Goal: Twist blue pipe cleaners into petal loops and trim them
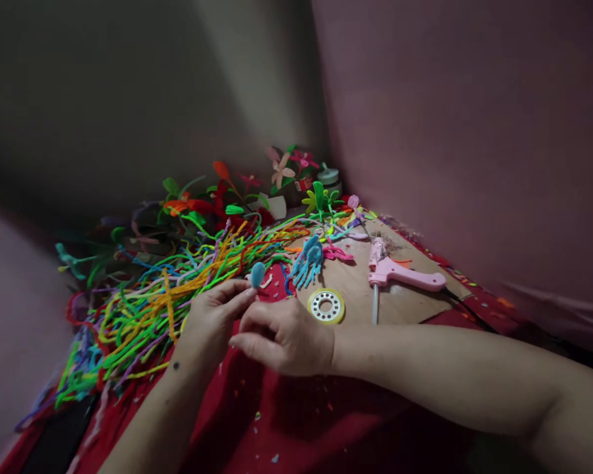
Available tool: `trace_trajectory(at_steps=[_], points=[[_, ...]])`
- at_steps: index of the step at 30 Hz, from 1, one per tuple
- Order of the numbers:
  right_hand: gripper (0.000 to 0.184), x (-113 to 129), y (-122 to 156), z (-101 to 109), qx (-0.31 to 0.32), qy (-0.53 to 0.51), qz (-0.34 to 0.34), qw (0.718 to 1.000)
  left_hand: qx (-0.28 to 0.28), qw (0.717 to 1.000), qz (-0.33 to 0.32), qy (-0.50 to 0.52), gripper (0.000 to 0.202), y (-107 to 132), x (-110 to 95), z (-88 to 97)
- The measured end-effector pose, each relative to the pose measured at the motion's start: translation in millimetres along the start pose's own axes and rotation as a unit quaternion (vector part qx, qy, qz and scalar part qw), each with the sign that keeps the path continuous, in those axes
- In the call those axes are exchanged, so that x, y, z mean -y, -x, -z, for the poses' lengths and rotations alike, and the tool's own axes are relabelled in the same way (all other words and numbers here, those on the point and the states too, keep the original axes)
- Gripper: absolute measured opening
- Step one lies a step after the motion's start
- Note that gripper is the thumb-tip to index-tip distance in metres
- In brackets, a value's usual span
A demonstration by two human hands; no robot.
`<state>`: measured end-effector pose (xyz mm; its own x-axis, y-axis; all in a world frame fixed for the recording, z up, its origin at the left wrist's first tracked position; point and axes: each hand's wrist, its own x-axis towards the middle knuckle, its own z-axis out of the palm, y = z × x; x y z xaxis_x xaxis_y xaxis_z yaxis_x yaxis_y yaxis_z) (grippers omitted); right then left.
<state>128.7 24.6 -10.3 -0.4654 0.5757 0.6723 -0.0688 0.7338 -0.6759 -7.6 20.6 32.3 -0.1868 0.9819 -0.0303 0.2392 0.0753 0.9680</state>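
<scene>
My left hand [212, 316] pinches a small blue pipe-cleaner loop [257, 274], shaped like a petal, which stands up from between thumb and fingertips. Just right of it, my right hand [289, 336] is closed, its fingers curled inward close to the left fingertips. Whatever those right fingers hold, if anything, is hidden. Beyond the right hand lies a bunch of blue pipe-cleaner loops [307, 262], with a pink pipe-cleaner piece [338, 251] beside it. A yellow roll of tape [327, 306] with a holed white core rests just past my right wrist.
A heap of colourful pipe cleaners [178, 296] spreads across the left. On the cardboard [356, 283] sits a pink glue gun [405, 272], its glue stick pointing toward me and its cord trailing right. Pipe-cleaner flowers [281, 170] and a lidded container [329, 176] stand at the back corner, against walls.
</scene>
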Motion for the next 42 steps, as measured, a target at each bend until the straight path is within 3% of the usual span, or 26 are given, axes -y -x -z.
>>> trace_trajectory(at_steps=[4,10,15,20,24,28,42], points=[[0.031,-2.5,2.4,-3.3,0.034,0.062,0.116,0.991,0.067,0.996,-0.003,-0.052,0.022,-24.7,-18.3,-30.3],[0.03,-10.5,-2.3,-3.4,0.016,0.089,0.131,0.987,0.074,0.978,-0.056,-0.188,0.018,-58.2,-13.2,-65.3],[0.029,-10.7,-3.0,-3.0,0.02,0.117,0.132,0.984,0.044,0.956,-0.079,-0.279,0.019,-72.8,0.1,-71.9],[0.032,-12.6,-2.4,-5.5,-0.02,0.13,0.159,0.978,0.016,0.905,-0.121,-0.407,0.019,-84.7,5.4,-77.1],[0.033,-14.6,-2.5,-5.8,-0.036,0.139,0.163,0.976,0.029,0.859,-0.134,-0.493,0.017,-92.1,4.9,-83.1],[0.033,-15.6,-2.8,-5.6,-0.056,0.141,0.166,0.974,0.04,0.837,-0.131,-0.529,0.019,-96.1,5.9,-86.5],[0.031,-14.4,-1.0,-5.7,-0.002,0.15,0.125,0.981,0.012,0.876,-0.098,-0.471,0.025,-94.6,-2.0,-72.9]])
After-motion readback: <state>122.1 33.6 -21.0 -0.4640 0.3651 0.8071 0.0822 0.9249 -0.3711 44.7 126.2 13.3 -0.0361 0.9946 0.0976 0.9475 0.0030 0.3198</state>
